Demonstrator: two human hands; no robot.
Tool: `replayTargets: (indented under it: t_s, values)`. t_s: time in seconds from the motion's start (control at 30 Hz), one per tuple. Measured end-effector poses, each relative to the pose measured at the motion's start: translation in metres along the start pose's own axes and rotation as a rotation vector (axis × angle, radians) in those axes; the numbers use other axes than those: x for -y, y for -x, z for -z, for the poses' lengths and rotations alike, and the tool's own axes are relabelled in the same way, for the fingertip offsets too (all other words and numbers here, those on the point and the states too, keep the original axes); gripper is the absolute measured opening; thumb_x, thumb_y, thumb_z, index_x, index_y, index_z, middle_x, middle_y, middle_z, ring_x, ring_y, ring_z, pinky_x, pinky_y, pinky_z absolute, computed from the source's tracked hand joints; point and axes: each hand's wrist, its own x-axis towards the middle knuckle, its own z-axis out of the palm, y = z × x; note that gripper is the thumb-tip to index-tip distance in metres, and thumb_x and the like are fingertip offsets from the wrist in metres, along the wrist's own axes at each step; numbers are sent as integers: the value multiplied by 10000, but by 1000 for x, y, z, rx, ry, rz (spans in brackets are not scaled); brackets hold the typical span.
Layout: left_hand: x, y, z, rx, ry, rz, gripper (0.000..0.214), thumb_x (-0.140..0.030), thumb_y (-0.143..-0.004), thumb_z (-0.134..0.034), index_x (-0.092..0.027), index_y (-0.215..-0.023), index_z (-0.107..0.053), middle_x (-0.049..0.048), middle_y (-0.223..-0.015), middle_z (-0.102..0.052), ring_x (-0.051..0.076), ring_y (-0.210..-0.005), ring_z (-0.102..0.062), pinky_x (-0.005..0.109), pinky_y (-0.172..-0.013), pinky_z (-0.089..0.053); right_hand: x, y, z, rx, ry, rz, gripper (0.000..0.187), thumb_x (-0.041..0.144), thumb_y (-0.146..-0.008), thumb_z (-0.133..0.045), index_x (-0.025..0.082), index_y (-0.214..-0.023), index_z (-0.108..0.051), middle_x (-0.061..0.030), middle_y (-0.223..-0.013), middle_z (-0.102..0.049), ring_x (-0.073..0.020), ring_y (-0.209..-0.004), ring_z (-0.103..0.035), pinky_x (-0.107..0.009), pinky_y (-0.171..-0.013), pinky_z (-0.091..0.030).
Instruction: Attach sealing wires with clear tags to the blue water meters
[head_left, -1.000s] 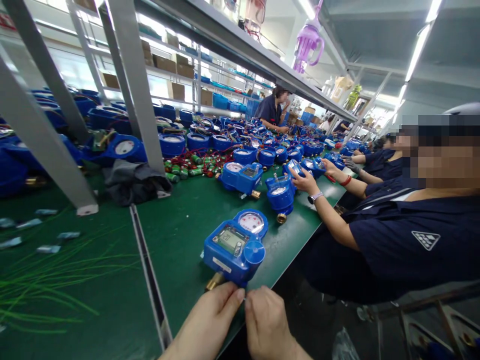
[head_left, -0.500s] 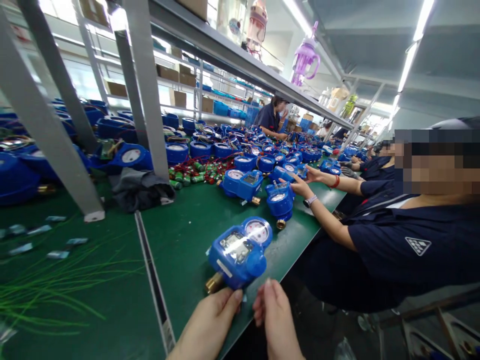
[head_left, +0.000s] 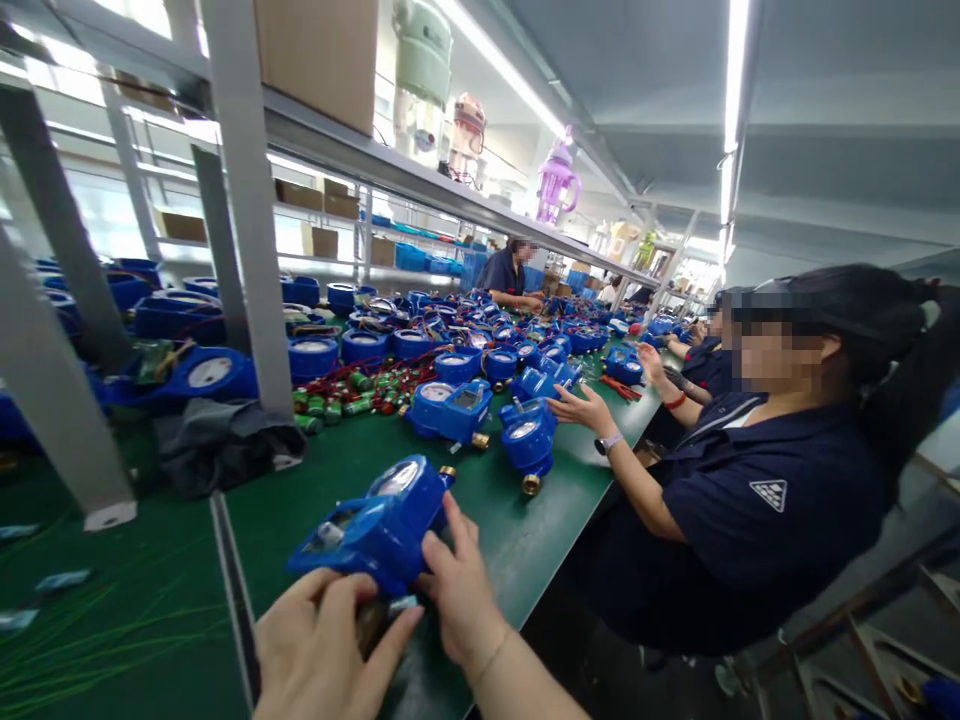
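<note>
Since the earlier frame, the blue meter (head_left: 382, 525) is turned and tilted, and the right hand (head_left: 461, 585), previously apart from it, is now on its casing. Left hand (head_left: 319, 640) grasps the meter's near end at about 6 o'clock, a dark brass fitting (head_left: 369, 625) between thumb and fingers; a pale tag (head_left: 402, 604) shows beside the thumb tip. Right hand grasps the casing at 4 o'clock, thumb and forefinger against it. Whether the meter touches the green tabletop (head_left: 390, 455) cannot be told. A second brass end (head_left: 448, 474) projects at 2 o'clock. From the held meter, another meter (head_left: 529, 440) stands at 2 o'clock, near a co-worker's open hand (head_left: 589, 412); green cylinders (head_left: 360, 402) lie at 12, dark cloth (head_left: 217, 445) at 10.
</note>
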Motion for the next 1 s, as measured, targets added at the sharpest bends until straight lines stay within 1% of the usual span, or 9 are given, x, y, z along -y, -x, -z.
replayTargets:
  t_s: [0.1,0.2,0.3,0.43,0.57,0.7,0.77,0.87,1.0]
  values:
    - [11,-9,-12,-320,-14,52,776,-724,-716,-347,-87,-1155,-399,244,-1253,-336,413,-1206,-300,577,-995,-268,-11,-14,-12,78,42,6,558,350,-788,-524,316,-1323,-371,-50,-1278,-306,-159,-953,-553,-281,-679,-518]
    - [26,-22,-22,-405,20,40,748,-618,-769,-403,-100,-1291,-264,221,-1336,-284,384,-1267,-259,558,-1041,-242,-16,-29,-20,88,276,89,548,287,-763,-512,290,-1301,-415,-58,-1192,-408,-123,-764,-588,-285,-618,-525]
    - [49,-36,-28,-415,-4,-52,721,-484,-795,-478,-86,-1325,-195,216,-1317,-271,379,-1283,-235,549,-1058,-239,-7,-55,-16,-35,431,212,481,279,-756,-523,219,-1233,-491,-90,-1159,-473,-161,-792,-579,-350,-751,-509]
    - [78,-50,-31,-394,-32,-116,669,-312,-787,-532,-133,-1317,-166,185,-1325,-201,370,-1298,-190,569,-1075,-206,18,-111,-4,-254,515,339,667,373,-774,-544,139,-1346,-293,-183,-1359,-282,-266,-1169,-410,-426,-990,-346]
    - [92,-55,-31,-367,-14,-90,627,-222,-795,-507,-161,-1316,-162,161,-1305,-217,359,-1292,-212,575,-1064,-250,42,-175,5,-270,625,395,664,437,-792,-550,133,-1334,-316,-164,-1421,-245,-279,-1318,-215,-449,-1072,-206]
    - [94,-52,-32,-348,-2,-94,631,-230,-811,-519,-194,-1323,-151,147,-1303,-218,353,-1298,-209,562,-1044,-305,57,-216,8,-192,725,346,553,458,-824,-539,151,-1266,-413,-135,-1341,-387,-275,-1209,-398,-487,-987,-337]
    - [92,-51,-33,-377,14,-79,667,-277,-792,-577,-194,-1314,-169,153,-1321,-207,352,-1299,-212,557,-1055,-287,61,-219,7,-151,783,327,574,426,-790,-606,152,-1260,-424,-129,-1269,-447,-246,-1094,-498,-446,-915,-419]
    - [84,-51,-35,-422,66,-31,748,-382,-732,-658,-182,-1294,-205,169,-1352,-189,365,-1309,-193,558,-1069,-252,62,-206,-2,-119,874,349,519,356,-791,-627,163,-1236,-442,-102,-1208,-488,-217,-1015,-536,-422,-867,-459]
    - [82,-50,-33,-417,144,25,659,-454,-790,-552,-138,-1282,-250,186,-1355,-200,370,-1320,-166,567,-1078,-213,57,-177,-24,-91,960,407,339,345,-861,-536,174,-1152,-500,-77,-1173,-513,-203,-1007,-538,-410,-845,-473]
